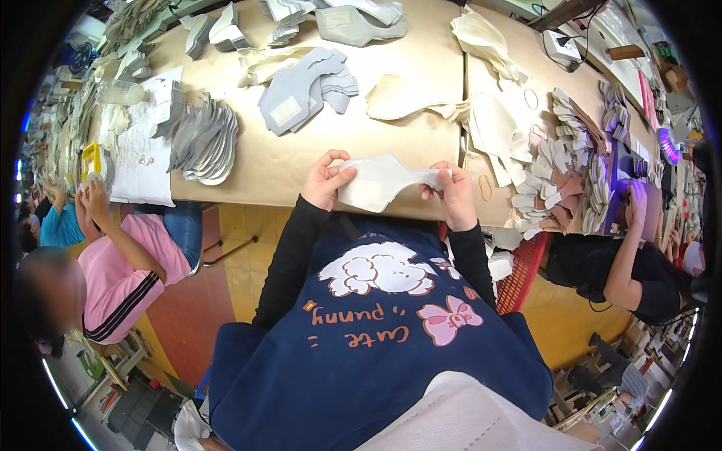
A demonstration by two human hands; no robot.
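Note:
Between my two hands, a pale grey cut piece of material [380, 179], shaped like a shoe-upper part, is stretched out flat above the table's near edge. My left hand [325, 183] pinches its wide end, thumb on top, beside a whitish rectangular patch. Its narrow end is gripped by my right hand [456, 197], with the thumb over it. Beyond my hands lies a fanned stack of similar grey pieces [295, 96], the top one also bearing a light patch. Cream-coloured cut pieces [410, 98] lie to the right of that stack.
A thick grey stack [204, 141] stands at left on the brown-covered table [271, 174]. Several small pieces [553, 184] pile up at right, near a rubber band [485, 188]. A red basket [524, 270] is below the edge. People work on both sides, one in a pink shirt [124, 263].

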